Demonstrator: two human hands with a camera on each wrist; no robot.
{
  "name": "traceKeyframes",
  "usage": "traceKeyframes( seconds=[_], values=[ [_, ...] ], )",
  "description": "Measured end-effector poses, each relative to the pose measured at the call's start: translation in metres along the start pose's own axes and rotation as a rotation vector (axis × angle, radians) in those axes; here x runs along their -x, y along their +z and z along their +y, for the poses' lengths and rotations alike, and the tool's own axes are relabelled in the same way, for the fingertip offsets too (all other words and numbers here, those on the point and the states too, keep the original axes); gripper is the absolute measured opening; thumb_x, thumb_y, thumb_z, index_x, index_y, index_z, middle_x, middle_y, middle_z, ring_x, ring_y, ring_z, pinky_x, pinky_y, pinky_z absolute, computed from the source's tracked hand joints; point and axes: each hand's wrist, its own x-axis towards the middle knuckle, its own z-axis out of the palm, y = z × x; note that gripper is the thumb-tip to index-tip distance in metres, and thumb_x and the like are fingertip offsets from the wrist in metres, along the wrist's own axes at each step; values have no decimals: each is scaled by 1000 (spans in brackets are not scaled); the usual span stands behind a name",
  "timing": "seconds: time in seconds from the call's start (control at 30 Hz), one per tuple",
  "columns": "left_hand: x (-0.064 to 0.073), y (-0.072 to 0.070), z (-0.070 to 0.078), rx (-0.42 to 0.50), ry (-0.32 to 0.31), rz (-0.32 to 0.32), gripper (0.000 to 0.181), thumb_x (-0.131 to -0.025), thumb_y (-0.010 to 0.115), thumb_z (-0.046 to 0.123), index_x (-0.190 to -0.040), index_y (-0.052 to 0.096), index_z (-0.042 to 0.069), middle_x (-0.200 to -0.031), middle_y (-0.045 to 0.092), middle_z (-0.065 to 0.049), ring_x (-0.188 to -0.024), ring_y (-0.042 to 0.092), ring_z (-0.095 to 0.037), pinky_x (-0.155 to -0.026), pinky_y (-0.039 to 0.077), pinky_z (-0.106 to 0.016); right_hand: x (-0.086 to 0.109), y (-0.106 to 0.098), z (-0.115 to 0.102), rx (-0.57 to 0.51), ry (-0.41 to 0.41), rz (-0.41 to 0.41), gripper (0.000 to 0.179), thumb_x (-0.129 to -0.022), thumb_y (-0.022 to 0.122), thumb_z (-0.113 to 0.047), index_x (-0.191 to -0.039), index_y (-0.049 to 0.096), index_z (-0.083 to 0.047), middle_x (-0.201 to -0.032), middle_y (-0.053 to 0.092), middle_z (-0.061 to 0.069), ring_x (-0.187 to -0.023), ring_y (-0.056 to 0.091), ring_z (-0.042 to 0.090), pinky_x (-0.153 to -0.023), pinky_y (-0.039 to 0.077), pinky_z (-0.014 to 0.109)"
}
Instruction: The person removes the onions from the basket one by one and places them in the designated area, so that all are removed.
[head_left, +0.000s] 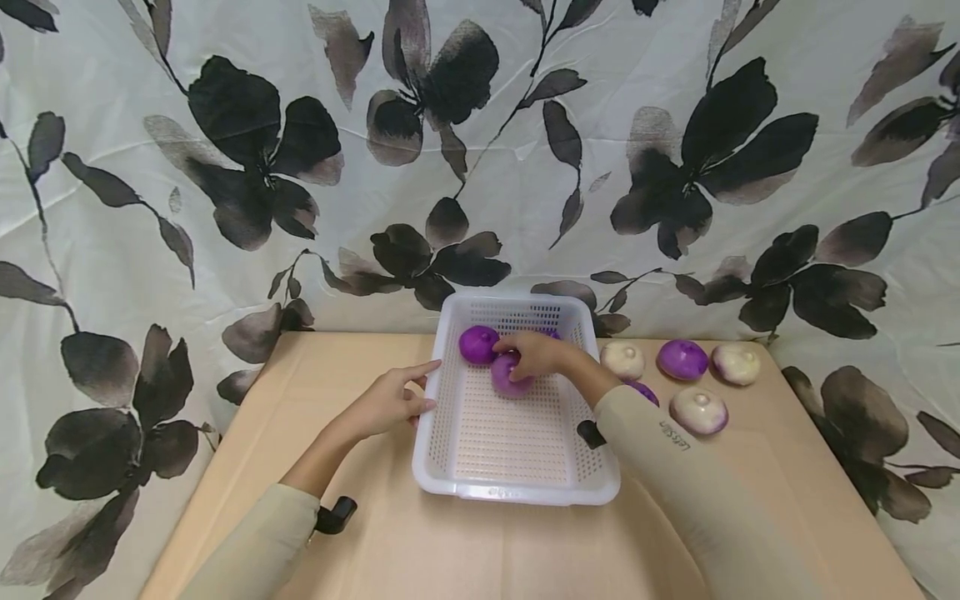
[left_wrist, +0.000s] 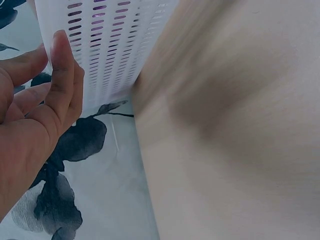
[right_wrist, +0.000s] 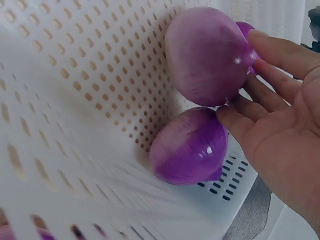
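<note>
A white perforated plastic basket (head_left: pixel 517 492) sits on the table with several purple onions inside. My right hand (head_left: pixel 534 353) reaches into its far half and holds a purple onion (right_wrist: pixel 207 57) by the pointed end with its fingers. Just beside that one, and close to my fingers, lies a darker purple onion (right_wrist: pixel 190 147). A third purple onion (right_wrist: pixel 245 29) is mostly hidden behind the held one. At the basket's left side my left hand (head_left: pixel 390 400) touches the rim and outer wall; its fingers look fairly straight in the left wrist view.
Right of the basket are pale onions (head_left: pixel 699 410) and a purple onion (head_left: pixel 682 360); another purple onion (head_left: pixel 642 392) is partly covered by my right sleeve. A floral cloth (head_left: pixel 555 208) hangs behind the wooden table (head_left: pixel 375 533). Black straps circle both wrists.
</note>
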Motion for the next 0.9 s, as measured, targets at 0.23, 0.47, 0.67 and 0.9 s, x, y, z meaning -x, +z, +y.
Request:
traceKeyframes(
  seconds=[0.23,0.47,0.67,0.9],
  values=[
    [0,0,0,0,-3,2,68,-97,66,-3,-159,37,1,-119,54,-23,-67,68,-18,-72,63,-59,0,7,0,59,-11,-23,63,-86,71,4,-147,56,-5,-148,55,15,-128,54,25,-111,50,38],
    [0,0,-2,-2,-1,-1,68,-97,67,-2,-158,37,2,-118,55,-23,-67,68,-17,-70,64,-54,-1,14,1,23,1,-11,55,-87,80,-11,-139,64,-12,-139,63,11,-130,59,28,-112,50,43],
    [0,-1,-4,3,14,-6,68,-97,67,-1,-158,37,1,-118,54,-24,-67,68,-17,-71,63,-57,-2,23,-1,-28,5,-46,56,-90,79,-18,-142,60,-16,-142,59,11,-133,57,31,-112,50,46],
    [0,-1,-5,4,17,-4,68,-97,67,-2,-158,38,0,-118,54,-25,-67,68,-17,-71,63,-57,-4,29,-4,-59,-13,-41,55,-92,78,-19,-144,58,-13,-140,60,12,-132,59,32,-111,52,46]
  ],
)
